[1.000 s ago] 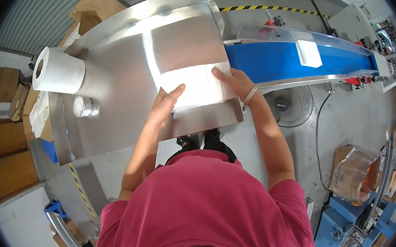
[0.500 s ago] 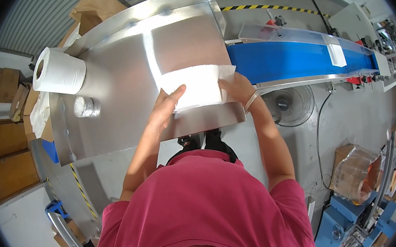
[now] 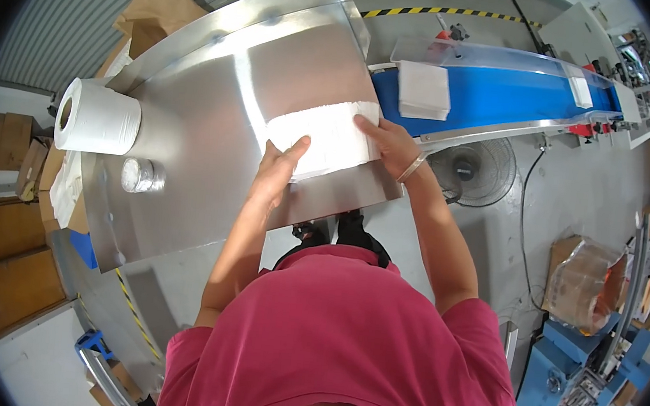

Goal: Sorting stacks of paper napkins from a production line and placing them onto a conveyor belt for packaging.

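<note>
A long row of white folded tissues stands packed together on the metal worktable, close to its near edge. My left hand closes on the left end, thumb on top. At the other end my right hand grips the row, its thumb lying over the top. Just beyond my right hand, a flat square stack of white tissues lies on the near end of the blue conveyor belt. Farther along the belt is another white stack.
A big white paper roll and a small clear-wrapped roll stand on the worktable's left. Raised metal rims border it. Under the conveyor's near side is a floor fan. Blue machinery occupies the lower right.
A square tissue stack now lies on the belt's near end. The farther stack has moved right along the belt. My right hand has shifted its grip on the row, its thumb now on top.
</note>
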A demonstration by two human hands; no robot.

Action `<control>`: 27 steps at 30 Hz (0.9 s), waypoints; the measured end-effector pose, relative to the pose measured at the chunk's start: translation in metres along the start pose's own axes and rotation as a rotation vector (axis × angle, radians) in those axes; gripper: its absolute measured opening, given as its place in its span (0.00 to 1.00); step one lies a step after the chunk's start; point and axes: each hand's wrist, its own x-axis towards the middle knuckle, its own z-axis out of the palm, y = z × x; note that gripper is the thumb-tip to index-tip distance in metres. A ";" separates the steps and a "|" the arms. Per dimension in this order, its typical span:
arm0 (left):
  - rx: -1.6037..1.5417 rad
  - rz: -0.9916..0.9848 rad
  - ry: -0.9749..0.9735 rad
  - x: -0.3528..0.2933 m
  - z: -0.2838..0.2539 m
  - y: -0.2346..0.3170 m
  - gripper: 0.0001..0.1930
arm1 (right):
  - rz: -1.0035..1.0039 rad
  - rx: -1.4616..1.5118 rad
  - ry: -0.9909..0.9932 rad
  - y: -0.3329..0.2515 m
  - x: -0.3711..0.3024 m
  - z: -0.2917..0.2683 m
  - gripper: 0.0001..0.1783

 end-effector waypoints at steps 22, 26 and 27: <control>0.818 0.222 0.396 -0.044 0.025 0.046 0.59 | 0.444 0.808 0.485 -0.008 0.007 0.047 0.17; 0.795 0.109 0.364 -0.050 0.023 0.051 0.57 | 0.692 1.293 0.606 0.041 0.022 -0.034 0.24; 0.728 0.160 0.339 -0.051 0.020 0.046 0.57 | 0.943 1.355 0.568 0.020 0.028 -0.043 0.25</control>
